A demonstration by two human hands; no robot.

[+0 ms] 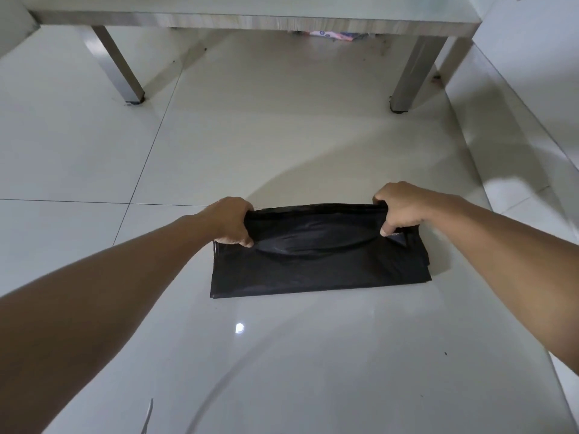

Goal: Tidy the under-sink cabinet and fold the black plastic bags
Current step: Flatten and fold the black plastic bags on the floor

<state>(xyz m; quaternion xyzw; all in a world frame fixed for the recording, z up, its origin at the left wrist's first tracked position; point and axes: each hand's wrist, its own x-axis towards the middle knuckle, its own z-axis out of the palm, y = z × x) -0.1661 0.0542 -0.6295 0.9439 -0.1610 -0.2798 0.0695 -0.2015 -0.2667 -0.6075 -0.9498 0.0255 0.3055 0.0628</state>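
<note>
A black plastic bag (319,267) lies folded into a wide flat rectangle on the pale tiled floor, in the middle of the head view. My left hand (230,223) grips its far left corner. My right hand (399,209) grips its far right corner. Between the two hands the far edge is lifted off the floor and curls toward me, while the near part stays flat. Its underside is hidden.
A metal-framed unit (257,23) stands at the top, with one leg (120,70) at left and another leg (413,73) at right. Something colourful (332,35) lies on the floor far beneath it. A white wall base (513,126) runs along the right.
</note>
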